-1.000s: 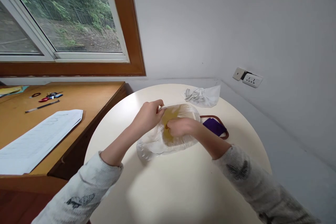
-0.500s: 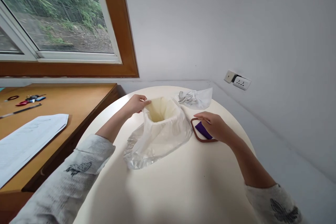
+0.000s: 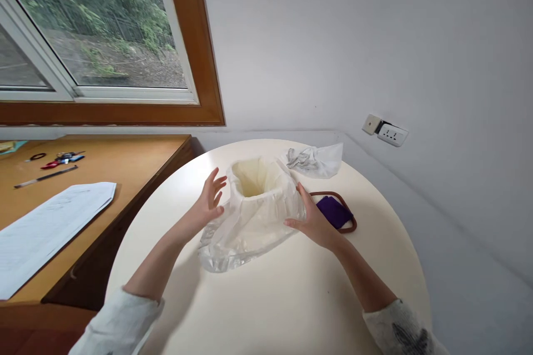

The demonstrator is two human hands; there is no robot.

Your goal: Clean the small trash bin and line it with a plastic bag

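A small pale bin (image 3: 251, 178) stands on the round table, lined with a clear plastic bag (image 3: 254, 227) that is folded over its rim and spreads around its base. My left hand (image 3: 209, 199) is beside the bin's left side, fingers spread, holding nothing. At the right side my right hand (image 3: 311, 216) is open, thumb and fingers apart, close against the bag; whether it touches is hard to tell. Just behind that hand lies a brown rounded frame (image 3: 348, 227) with a folded purple cloth (image 3: 334, 212) on it, partly hidden by the hand.
Another clear plastic bag (image 3: 322, 161), knotted or bunched, lies at the back of the white round table (image 3: 266, 305). On the left, a wooden desk (image 3: 137, 150) bears papers (image 3: 54, 233), a pen (image 3: 45, 176) and keys (image 3: 66, 156). A wall socket (image 3: 392, 134) is at right.
My left hand has let go of the bin's rim and moved down and left. My right hand has come away from the purple cloth and moved left to the bag's side.
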